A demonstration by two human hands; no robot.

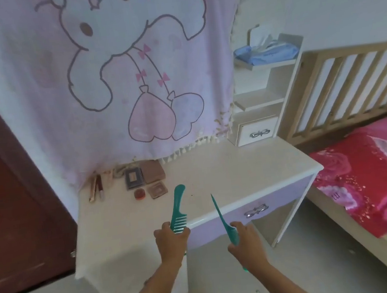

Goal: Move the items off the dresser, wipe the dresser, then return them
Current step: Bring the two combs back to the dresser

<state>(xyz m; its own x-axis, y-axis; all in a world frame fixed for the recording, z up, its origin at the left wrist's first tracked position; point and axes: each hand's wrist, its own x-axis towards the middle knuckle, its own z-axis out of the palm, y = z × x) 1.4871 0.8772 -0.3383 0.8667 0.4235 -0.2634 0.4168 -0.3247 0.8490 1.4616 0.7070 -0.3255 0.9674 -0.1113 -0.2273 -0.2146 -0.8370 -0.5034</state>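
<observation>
Left hand (172, 241) curls round the wide comb (177, 203) at its teeth; right hand (245, 239) grips the tail comb (219, 213) likewise, handles projecting past the fingertips. Both are held by the dresser (238, 165) front edge, apparently for removal; cosmetics (143, 178) lie well beyond the fingers.

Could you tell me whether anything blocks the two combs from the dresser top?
Nothing visible does: the wide-tooth comb in the left hand and tail comb in the right hand face bare dresser top; cosmetics sit back left.
</observation>
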